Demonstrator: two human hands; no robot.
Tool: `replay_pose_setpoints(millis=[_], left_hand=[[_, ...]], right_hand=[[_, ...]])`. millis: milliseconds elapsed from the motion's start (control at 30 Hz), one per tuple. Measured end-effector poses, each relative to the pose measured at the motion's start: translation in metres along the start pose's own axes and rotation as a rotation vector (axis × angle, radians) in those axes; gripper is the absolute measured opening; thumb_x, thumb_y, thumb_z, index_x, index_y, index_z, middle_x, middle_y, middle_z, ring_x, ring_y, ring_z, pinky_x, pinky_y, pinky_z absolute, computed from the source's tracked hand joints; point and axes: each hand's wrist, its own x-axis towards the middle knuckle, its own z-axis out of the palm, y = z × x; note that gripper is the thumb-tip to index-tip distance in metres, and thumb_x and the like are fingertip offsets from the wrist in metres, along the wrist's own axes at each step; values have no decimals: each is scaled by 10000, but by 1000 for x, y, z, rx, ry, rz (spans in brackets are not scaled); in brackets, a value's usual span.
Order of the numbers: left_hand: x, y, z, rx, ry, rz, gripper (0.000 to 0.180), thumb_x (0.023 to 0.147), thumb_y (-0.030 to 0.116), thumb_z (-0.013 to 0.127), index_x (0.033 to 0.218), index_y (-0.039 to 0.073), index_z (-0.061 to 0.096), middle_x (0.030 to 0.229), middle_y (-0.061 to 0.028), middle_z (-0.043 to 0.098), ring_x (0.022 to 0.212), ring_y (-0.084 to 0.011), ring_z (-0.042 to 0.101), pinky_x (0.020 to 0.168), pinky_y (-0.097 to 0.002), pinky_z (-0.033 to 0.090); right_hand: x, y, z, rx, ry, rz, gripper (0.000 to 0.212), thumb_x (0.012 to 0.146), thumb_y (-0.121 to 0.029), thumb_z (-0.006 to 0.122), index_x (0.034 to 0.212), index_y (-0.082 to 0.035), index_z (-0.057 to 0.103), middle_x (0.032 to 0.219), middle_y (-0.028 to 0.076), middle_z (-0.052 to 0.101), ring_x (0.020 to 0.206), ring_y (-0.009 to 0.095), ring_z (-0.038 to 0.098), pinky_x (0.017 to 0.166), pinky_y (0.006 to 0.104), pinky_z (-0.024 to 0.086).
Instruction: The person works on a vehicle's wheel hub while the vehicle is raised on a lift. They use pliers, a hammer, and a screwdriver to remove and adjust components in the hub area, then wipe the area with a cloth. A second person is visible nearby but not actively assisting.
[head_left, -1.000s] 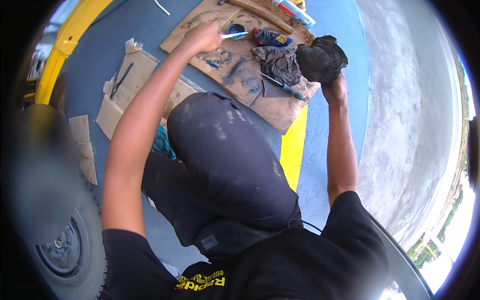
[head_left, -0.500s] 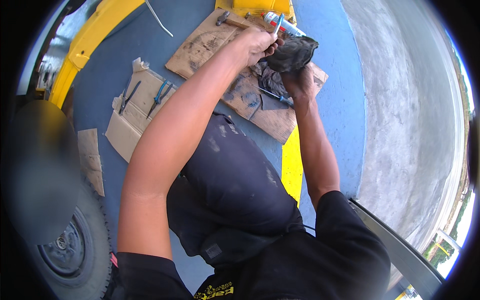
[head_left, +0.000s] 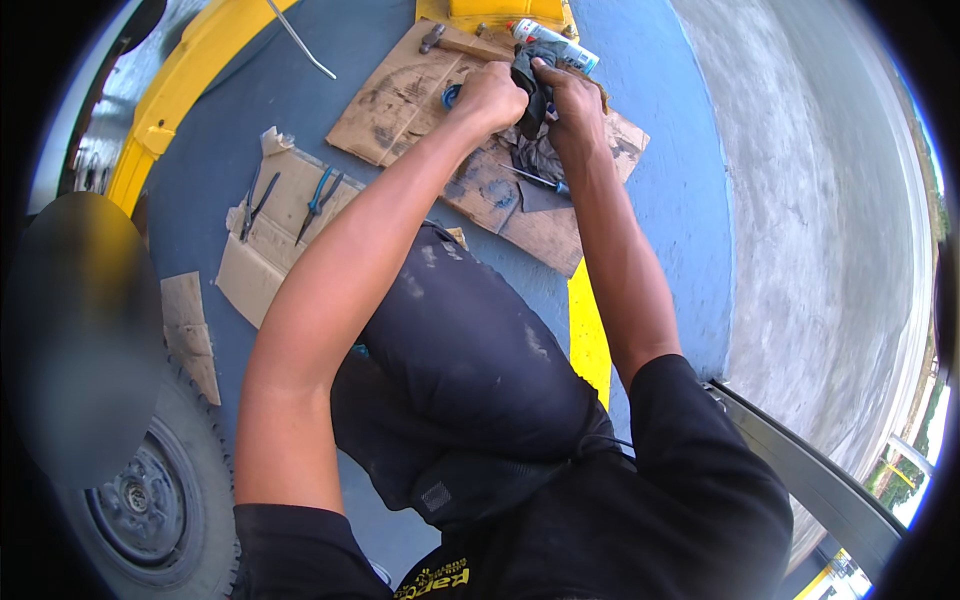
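My left hand (head_left: pixel 493 98) is closed in a fist against a dark, dirty rag (head_left: pixel 533 88); its fingers hide whatever is inside. A rounded blue piece (head_left: pixel 451 96) shows beside that wrist, and I cannot tell whether the hand holds it. On the other side, my right hand (head_left: pixel 577 108) grips the rag, thumb on top. Both hands are above a stained cardboard sheet (head_left: pixel 385 110). Below them lie another crumpled dark rag (head_left: pixel 538 157) and a screwdriver (head_left: pixel 553 184) with a blue handle, partly covered by my right hand.
A hammer (head_left: pixel 455 42) and a spray can (head_left: pixel 555 45) lie at the far side by a yellow base (head_left: pixel 505 10). Two pliers, one black (head_left: pixel 258 205) and one blue-handled (head_left: pixel 316 203), rest on smaller cardboard at left. A wheel (head_left: pixel 140 490) stands at lower left.
The blue-ended tool that stuck up from my left hand no longer shows there. My hands have come together, the right one moving up and left with the rag.
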Motion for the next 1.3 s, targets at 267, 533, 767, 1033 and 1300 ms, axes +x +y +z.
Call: replay_pose_setpoints(millis=[267, 533, 767, 1033, 1300], left_hand=[[-4, -14, -2, 83, 17, 23, 381, 1059, 323, 597, 1167, -1, 767, 1205, -301, 745, 1176, -462, 712, 1036, -518, 560], [-12, -21, -10, 106, 58, 8, 334, 1083, 347, 599, 1127, 62, 767, 1049, -206, 777, 1027, -391, 745, 926, -499, 564], [-9, -15, -6, 72, 22, 85, 297, 1038, 312, 690, 1177, 70, 790, 1154, -224, 785, 1127, -406, 742, 1004, -505, 570], [-9, -14, -22, 204, 54, 50, 312, 1029, 336, 718, 1205, 92, 803, 1139, -215, 790, 1127, -376, 753, 1011, -485, 577], [-7, -30, -37, 361, 120, -86, 328, 981, 305, 761, 1201, 68, 810, 1242, -190, 778, 1158, -364, 757, 992, -496, 598]], right_hand=[[58, 11, 6, 239, 8, 100, 324, 937, -133, 850, 1169, 39, 702, 982, 102, 751, 845, 243, 739, 772, 518, 590], [97, 0, -65, 93, 157, 61, 341, 984, -259, 839, 1193, -12, 734, 1080, 73, 760, 957, 212, 718, 838, 500, 564], [41, 2, -58, -56, -339, -34, 551, 997, -442, 809, 1379, -61, 697, 1148, 6, 730, 1031, 138, 650, 912, 423, 494], [92, 26, -97, -1205, 225, -307, 613, 905, -488, 856, 1309, -46, 723, 1297, 163, 751, 1247, 309, 690, 1028, 543, 493], [78, 68, -117, -1834, -100, -181, 439, 932, -407, 792, 1358, -301, 762, 1459, 91, 686, 1373, 333, 615, 1135, 709, 376]])
